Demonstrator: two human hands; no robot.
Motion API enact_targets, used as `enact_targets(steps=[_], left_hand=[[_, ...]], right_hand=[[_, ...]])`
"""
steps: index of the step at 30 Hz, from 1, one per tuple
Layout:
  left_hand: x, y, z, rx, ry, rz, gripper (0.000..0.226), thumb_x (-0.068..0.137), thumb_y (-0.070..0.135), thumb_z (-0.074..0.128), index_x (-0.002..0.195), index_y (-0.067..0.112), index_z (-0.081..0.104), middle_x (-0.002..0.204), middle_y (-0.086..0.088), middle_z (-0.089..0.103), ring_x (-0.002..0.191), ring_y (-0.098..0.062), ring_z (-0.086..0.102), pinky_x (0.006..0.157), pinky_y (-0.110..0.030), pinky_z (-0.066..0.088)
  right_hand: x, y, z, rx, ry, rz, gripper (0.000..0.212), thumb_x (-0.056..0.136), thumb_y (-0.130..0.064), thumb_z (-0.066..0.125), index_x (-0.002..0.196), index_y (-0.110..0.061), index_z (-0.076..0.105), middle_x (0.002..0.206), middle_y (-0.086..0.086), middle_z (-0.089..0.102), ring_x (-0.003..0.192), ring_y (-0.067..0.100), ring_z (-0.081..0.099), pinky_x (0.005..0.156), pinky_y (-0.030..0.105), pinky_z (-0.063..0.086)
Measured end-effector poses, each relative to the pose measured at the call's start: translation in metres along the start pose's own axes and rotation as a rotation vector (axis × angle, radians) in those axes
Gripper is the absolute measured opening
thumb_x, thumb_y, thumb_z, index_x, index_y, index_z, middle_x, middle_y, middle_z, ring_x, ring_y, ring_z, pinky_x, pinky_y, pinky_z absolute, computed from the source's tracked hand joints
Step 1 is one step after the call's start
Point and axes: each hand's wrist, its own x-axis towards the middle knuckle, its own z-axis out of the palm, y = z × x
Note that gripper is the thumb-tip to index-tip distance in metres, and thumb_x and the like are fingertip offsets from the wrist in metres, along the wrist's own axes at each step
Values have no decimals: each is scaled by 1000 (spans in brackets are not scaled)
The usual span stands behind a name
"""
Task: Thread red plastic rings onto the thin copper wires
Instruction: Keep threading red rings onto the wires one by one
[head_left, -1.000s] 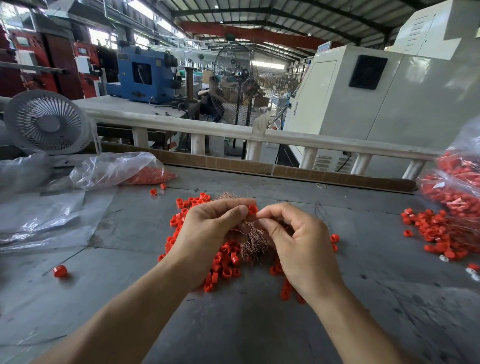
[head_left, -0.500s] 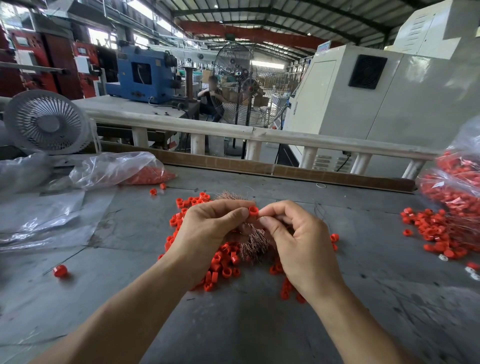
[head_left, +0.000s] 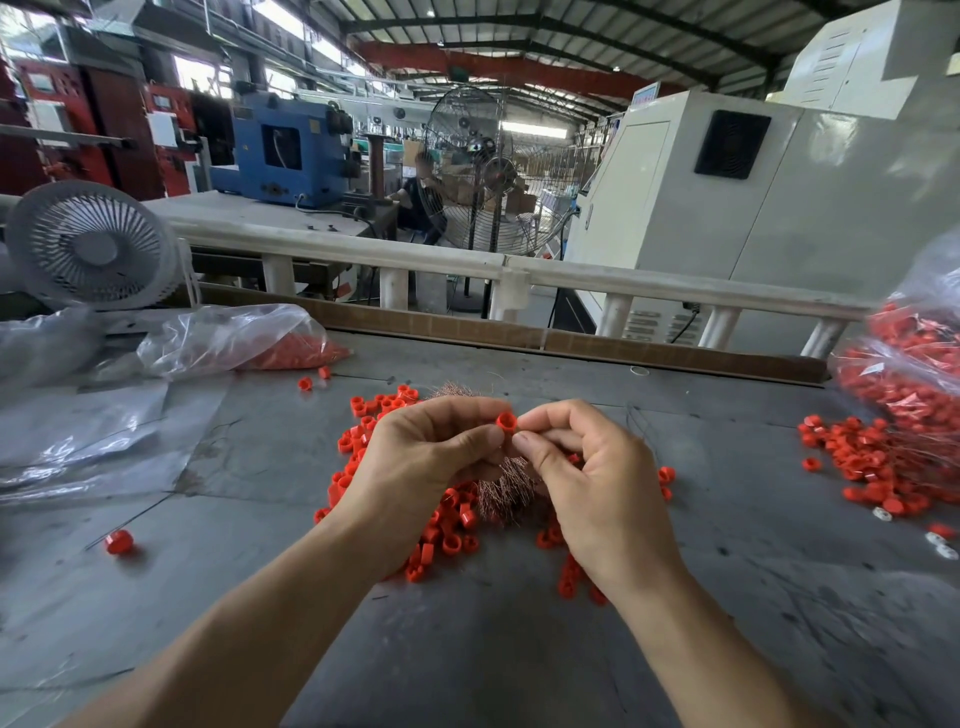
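Far left, a white desk fan (head_left: 91, 244) is standing at the tabletop (head_left: 493, 649) edge w/ crumpled clear plastic sheets (head_left: 78, 436) lying in front. Next to that, a clear bag (head_left: 234, 340) is lying on its side, holding red pieces at its right end.

Your left hand (head_left: 415, 467) is hovering over the middle pile of loose red rings (head_left: 447, 530), its grip pinching one red ring (head_left: 506, 421) betw. thumb and forefinger. Your right hand (head_left: 597, 478) is sitting just beside it, fingertips nearly touching the ring; that grip is pinched together at thumb and forefinger, but whether a wire is in it, can't tell – too thin to see. A tuft of copper wires (head_left: 506, 491) is showing below and betw. both hands, lying on the pile.

Right side: another scatter of red rings (head_left: 872, 467) is spreading near a full clear bag of rings (head_left: 914, 374).

Tabletop is grey and scuffed. Behind it, a white rail (head_left: 571, 273) is running across; beyond are a blue machine (head_left: 280, 148), a pedestal fan (head_left: 483, 171) and a big white cabinet (head_left: 753, 182).
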Motion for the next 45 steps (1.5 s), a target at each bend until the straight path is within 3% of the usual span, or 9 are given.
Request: enact_targets(steps=[7, 15, 23, 26, 32, 45], left_hand=[[-1, 0, -1, 20, -14, 18, 23, 79, 18, 79, 102, 14, 80, 93, -13, 77, 80, -16, 71, 76, -29, 62], [0, -1, -2, 34, -1, 32, 21, 81, 19, 77, 101, 15, 80, 92, -14, 76, 78, -17, 70, 73, -27, 59], [0, -1, -1, 83, 3, 47, 18, 85, 13, 75, 101, 15, 81, 87, -15, 75, 75, -16, 69, 72, -26, 59], [0, -1, 0, 98, 19, 41, 16, 92, 8, 71, 102, 15, 82, 93, -25, 74, 76, -18, 69, 73, -28, 60], [-2, 2, -1, 89, 23, 25, 17, 95, 6, 68, 102, 12, 82, 96, -28, 73, 77, -20, 70, 75, -33, 62], [-2, 5, 0, 62, 32, -11, 19, 95, 4, 66, 98, 11, 82, 81, -15, 75, 74, -20, 72, 70, -29, 62]], right_hand=[[1, 3, 3, 78, -10, 56, 7, 93, -21, 76, 90, -28, 74, 83, -11, 77, 82, 8, 74, 79, 38, 61], [2, 3, 1, 45, -27, 42, 5, 94, -23, 74, 90, -27, 75, 84, -14, 75, 83, 4, 70, 78, 26, 56], [2, 2, -2, 20, -21, 58, 6, 93, -24, 75, 88, -27, 76, 84, -14, 76, 85, 5, 71, 83, 34, 58], [1, 2, -1, -13, -5, 46, 6, 93, -25, 76, 87, -28, 76, 84, -16, 75, 84, 4, 71, 81, 33, 58], [1, 2, -2, -68, -8, 26, 6, 92, -27, 75, 87, -29, 75, 84, -18, 74, 84, 3, 70, 78, 32, 58], [0, -1, -3, -64, -15, 14, 8, 93, -23, 75, 86, -27, 75, 82, -14, 74, 83, 5, 70, 76, 29, 57]])
